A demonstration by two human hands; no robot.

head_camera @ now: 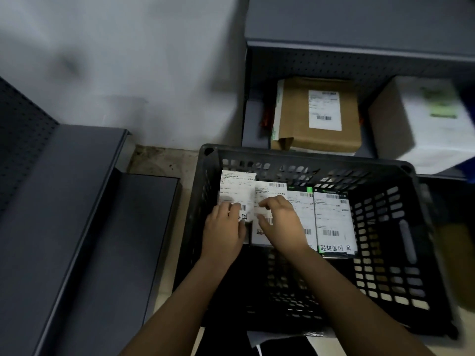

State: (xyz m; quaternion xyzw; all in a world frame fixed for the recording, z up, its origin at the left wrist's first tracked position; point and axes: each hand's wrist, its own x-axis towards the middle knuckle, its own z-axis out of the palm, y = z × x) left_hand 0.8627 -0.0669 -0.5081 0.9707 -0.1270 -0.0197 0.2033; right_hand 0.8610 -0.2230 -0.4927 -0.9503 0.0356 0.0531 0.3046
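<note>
1. Inside the black crate [401, 255], at its far left, the left hand [226, 227] is laid on the leftmost parcel [235, 191]. Its fingers are bent over the label and its thumb is held at the parcel's right edge.
2. Just beside it, the right hand [280, 222] is curled on the second parcel [271, 192]. The parcel's left edge is pinched between fingertips and thumb.
3. Both held parcels are laid label-up against the far wall. Their long axes run from that wall towards the person, with the handwritten marks at the near ends.
4. The leftmost parcel's left edge is set close to the crate's left wall, so little room is left there.
5. Two more parcels are lined up to the right, edge to edge and pointing the same way: a third parcel [303, 209] and a fourth parcel [334, 219].
6. A gap is left between the fourth parcel and the right wall. Open crate floor is seen from the parcels' near ends to the near wall.
7. Beyond the far rim, a brown carton [295, 116] and a white-topped box [421, 124] are kept on a grey shelf [253, 124].
8. A low grey shelf unit [64, 201] is placed well to the left of the crate.
</note>
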